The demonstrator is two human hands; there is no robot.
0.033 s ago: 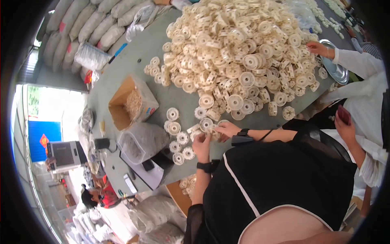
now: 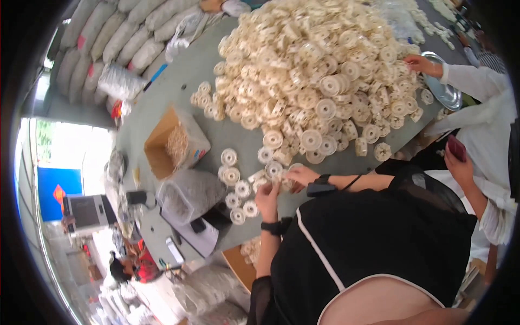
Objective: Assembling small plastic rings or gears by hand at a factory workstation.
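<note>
Meeting above the near edge of the tabletop, the left hand and right hand bracket a cream plastic part: left thumb and fingertips pinch it, while right fingers curl at its other side, too blurred to tell whether pinching.

The person wears a loose black fabric top with thin white piping, sheer black sleeves, a black left wristband, and a boxy dark right-wrist device beside a thin black cable.
</note>
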